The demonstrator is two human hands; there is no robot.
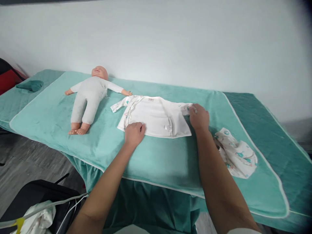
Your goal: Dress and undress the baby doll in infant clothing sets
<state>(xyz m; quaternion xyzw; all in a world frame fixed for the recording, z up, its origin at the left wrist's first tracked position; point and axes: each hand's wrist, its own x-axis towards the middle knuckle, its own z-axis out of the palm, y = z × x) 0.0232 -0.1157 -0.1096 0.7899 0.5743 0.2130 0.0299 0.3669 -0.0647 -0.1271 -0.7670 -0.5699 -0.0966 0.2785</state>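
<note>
A white baby shirt [156, 115] lies spread flat on the teal blanket [56, 113]. My left hand [134, 132] rests on the shirt's near hem, its fingers curled under and pressed onto the cloth. My right hand [199, 116] is at the shirt's right sleeve, its fingertips pinched on the sleeve end. A baby doll [89, 97] in a pale grey suit lies on its back to the left of the shirt, arms out, one hand almost touching the shirt's left sleeve.
A crumpled patterned baby garment [237, 154] lies on the blanket right of my right forearm. A folded teal cloth [30, 85] sits at the far left. A black object with white cloth and cables [41, 208] stands on the floor, lower left. A white wall runs behind.
</note>
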